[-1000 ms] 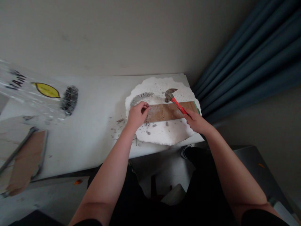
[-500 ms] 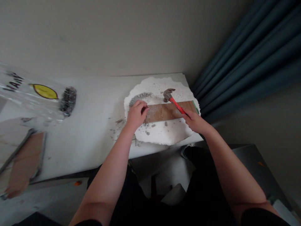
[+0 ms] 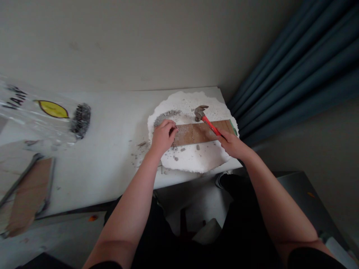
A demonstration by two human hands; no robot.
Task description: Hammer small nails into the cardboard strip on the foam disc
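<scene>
A brown wooden strip (image 3: 196, 132) lies across a ragged white foam sheet (image 3: 196, 158) on the white table (image 3: 112, 149). My left hand (image 3: 162, 136) rests at the strip's left end with its fingers pinched together; what they hold is too small to make out. My right hand (image 3: 234, 144) grips the red handle of a hammer (image 3: 206, 117), whose grey head sits just beyond the strip's far edge. Grey crumbs lie scattered on the foam around the strip.
A clear plastic bag (image 3: 45, 116) with a yellow label and dark contents lies at the far left. Brown board pieces (image 3: 28, 194) rest at the table's left front. Blue curtains (image 3: 294, 71) hang at the right. A beige wall stands behind the table.
The hammer head has shifted very slightly left. Both hands stay in nearly the same places.
</scene>
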